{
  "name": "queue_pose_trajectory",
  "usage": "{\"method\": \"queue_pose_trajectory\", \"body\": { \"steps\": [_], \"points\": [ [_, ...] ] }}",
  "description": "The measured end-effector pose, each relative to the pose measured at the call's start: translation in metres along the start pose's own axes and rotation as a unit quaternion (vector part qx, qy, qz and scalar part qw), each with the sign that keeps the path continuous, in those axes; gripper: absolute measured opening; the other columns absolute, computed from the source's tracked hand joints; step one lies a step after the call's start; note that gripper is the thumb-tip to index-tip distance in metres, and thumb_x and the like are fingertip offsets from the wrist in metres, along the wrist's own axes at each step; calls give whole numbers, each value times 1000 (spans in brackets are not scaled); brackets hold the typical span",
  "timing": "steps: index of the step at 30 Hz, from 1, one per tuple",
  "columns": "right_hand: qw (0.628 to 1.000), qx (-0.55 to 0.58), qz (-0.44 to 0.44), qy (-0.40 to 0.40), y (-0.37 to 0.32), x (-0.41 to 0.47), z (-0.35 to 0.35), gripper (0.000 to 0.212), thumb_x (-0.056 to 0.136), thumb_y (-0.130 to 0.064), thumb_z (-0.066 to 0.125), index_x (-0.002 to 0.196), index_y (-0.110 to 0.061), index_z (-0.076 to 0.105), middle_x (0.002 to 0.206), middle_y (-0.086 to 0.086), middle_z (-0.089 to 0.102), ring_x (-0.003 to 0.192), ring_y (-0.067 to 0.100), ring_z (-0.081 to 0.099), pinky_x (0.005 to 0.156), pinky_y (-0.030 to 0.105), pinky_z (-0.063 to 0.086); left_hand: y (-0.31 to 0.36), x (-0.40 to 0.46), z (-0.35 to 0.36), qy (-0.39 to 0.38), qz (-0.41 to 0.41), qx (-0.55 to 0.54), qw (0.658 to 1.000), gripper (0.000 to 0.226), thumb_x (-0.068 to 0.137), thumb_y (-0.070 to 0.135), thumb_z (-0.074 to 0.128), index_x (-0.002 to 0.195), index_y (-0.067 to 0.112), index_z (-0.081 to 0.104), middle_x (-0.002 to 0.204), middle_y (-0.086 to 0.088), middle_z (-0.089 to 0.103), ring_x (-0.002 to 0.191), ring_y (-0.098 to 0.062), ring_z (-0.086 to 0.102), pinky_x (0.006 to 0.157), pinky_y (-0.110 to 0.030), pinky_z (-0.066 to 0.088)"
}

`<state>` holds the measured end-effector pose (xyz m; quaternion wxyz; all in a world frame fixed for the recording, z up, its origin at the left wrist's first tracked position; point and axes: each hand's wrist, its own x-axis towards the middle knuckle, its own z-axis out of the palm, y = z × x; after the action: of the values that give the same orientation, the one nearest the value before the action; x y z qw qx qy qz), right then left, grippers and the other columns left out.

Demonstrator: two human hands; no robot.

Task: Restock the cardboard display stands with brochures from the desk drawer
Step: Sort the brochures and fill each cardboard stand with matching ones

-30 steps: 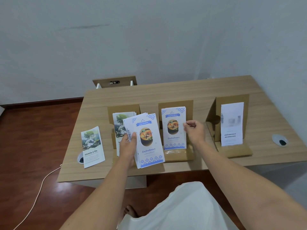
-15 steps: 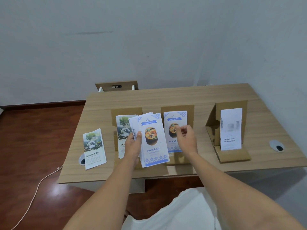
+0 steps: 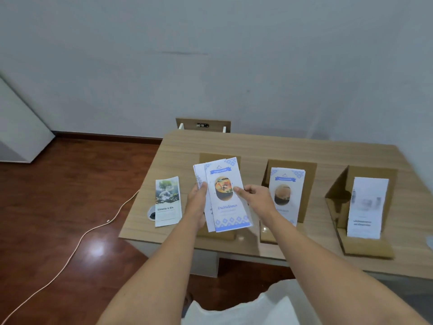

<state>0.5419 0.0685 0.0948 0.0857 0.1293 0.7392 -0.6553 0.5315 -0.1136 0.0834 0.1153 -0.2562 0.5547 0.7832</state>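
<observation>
Head view puts a fanned stack of blue-and-white food brochures [image 3: 225, 195] at the centre, held upright in front of the left cardboard stand [image 3: 212, 158], long axis running top to bottom and leaning slightly to the right at the foot. The left hand [image 3: 198, 207] grips the stack along its left edge, thumb on the front face and fingers behind. The right hand [image 3: 256, 198] reaches in from the right and pinches the right edge of the front brochure at about mid-height, thumb on the printed face. Both forearms come up from the bottom of the frame and converge on the stack, wrists fairly straight.

The middle stand [image 3: 290, 191], just to the right of the right hand, already shows a brochure of the same design [image 3: 287, 193], so the likely next move is to peel one sheet off and carry it rightward; the right hand is the nearer one for that. The front sheet would need to stay upright to slide into the pocket.

Further right, a third stand [image 3: 360, 207] holds a white leaflet [image 3: 367, 207], its print too blurred to read. A tree-and-globe brochure [image 3: 168, 201] lies flat on the desk [image 3: 257, 146] to the left of the hands, partly over a round cable port [image 3: 151, 214]. What the left stand holds is hidden behind the stack. A pale cable [image 3: 77, 245] trails across the wooden floor.
</observation>
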Motion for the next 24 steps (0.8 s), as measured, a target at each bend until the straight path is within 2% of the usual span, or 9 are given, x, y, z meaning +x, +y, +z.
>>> {"method": "queue_pose_trajectory", "body": {
  "steps": [2, 4, 6, 9, 10, 13, 15, 21, 24],
  "points": [
    [1000, 2, 13, -20, -5, 7, 20, 30, 87, -37, 79, 73, -12, 69, 87, 14, 77, 75, 18, 65, 65, 32, 46, 9, 4, -22, 6, -2, -1, 1000, 30, 110, 24, 46, 132, 13, 62, 121, -18, 75, 106, -38, 73, 92, -56, 59],
    [999, -9, 17, -31, -9, 14, 44, 34, 88, -38, 77, 77, -6, 72, 83, 12, 75, 72, 19, 62, 64, 33, 42, 21, 9, -47, 17, -2, -4, 1000, 29, 110, 20, 45, 133, 13, 62, 121, -16, 75, 105, -36, 73, 93, -55, 58],
    [999, -26, 8, -39, -12, 24, 74, 43, 92, -37, 73, 86, 6, 70, 75, 9, 65, 69, 20, 52, 62, 32, 38, 36, 17, -80, 37, -5, -6, 999, 29, 110, 18, 45, 135, 11, 59, 125, -16, 73, 109, -37, 71, 97, -56, 56],
    [998, -51, 16, -32, -20, 35, 109, 39, 100, -26, 63, 91, 11, 67, 64, 3, 44, 59, 13, 36, 51, 24, 31, 56, 28, -124, 60, 8, -16, 998, 28, 110, 17, 45, 135, 12, 58, 124, -14, 72, 102, -34, 72, 84, -45, 59],
    [997, -60, 23, -32, -23, 38, 124, 34, 103, -22, 58, 87, 7, 67, 63, 0, 45, 59, 11, 37, 52, 23, 33, 64, 32, -142, 66, 15, -15, 998, 28, 111, 17, 45, 135, 13, 58, 123, -13, 73, 98, -31, 73, 80, -42, 60],
    [998, -57, 29, -28, -21, 51, 159, 25, 106, -13, 49, 97, -6, 72, 91, 2, 70, 84, 14, 57, 75, 29, 44, 79, 47, -184, 90, 29, -15, 995, 31, 109, 13, 47, 139, 11, 57, 131, -15, 70, 104, -34, 72, 90, -50, 58],
    [997, -58, 38, -25, -17, 60, 182, 26, 105, -7, 46, 102, -8, 72, 106, 7, 72, 96, 19, 60, 80, 30, 45, 85, 58, -211, 107, 28, -15, 994, 31, 109, 12, 48, 138, 9, 58, 133, -17, 69, 106, -35, 70, 96, -52, 55],
    [994, -61, 87, 9, 4, 80, 232, 33, 102, 6, 41, 124, -4, 64, 113, 7, 66, 106, 24, 60, 84, 28, 46, 92, 73, -279, 137, 3, -8, 991, 33, 110, 12, 45, 141, 8, 56, 132, -15, 68, 104, -33, 69, 94, -49, 55],
    [989, -78, 119, 32, 23, 88, 245, 33, 100, 7, 44, 126, -2, 63, 110, 7, 65, 107, 25, 60, 85, 28, 44, 84, 80, -295, 124, -20, 2, 992, 33, 110, 13, 45, 141, 9, 56, 134, -16, 68, 104, -34, 70, 91, -49, 56]
  ]
}}
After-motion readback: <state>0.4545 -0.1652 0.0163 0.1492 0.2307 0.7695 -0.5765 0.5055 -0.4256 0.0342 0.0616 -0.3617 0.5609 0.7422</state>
